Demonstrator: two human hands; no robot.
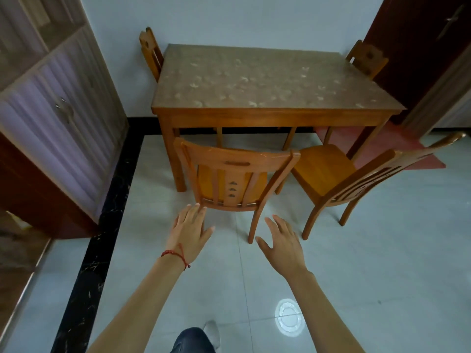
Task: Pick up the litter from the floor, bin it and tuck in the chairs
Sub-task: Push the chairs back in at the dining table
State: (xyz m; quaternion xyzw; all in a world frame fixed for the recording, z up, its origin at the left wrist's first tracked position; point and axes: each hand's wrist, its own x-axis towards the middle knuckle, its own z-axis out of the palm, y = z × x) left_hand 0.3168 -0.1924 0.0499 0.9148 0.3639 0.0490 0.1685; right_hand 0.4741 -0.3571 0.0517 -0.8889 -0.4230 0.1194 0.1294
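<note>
A wooden chair (235, 163) stands in front of me, its back toward me and its seat partly under the wooden table (275, 115). A second wooden chair (339, 174) stands to its right, turned at an angle and pulled out from the table. My left hand (190, 229) is stretched out with straight fingers, its fingertips near the bottom of the near chair's back; whether they touch it is unclear. My right hand (281, 242) is spread flat in the air just right of that chair's rear leg, holding nothing. No litter shows on the floor.
Two more chairs stand tucked at the table's far left (150, 50) and far right (367, 58). A cabinet (58, 110) with purple doors lines the left wall. A dark door (418, 47) and a red mat (397, 149) lie at the right. Grey floor tiles (382, 250) surround me.
</note>
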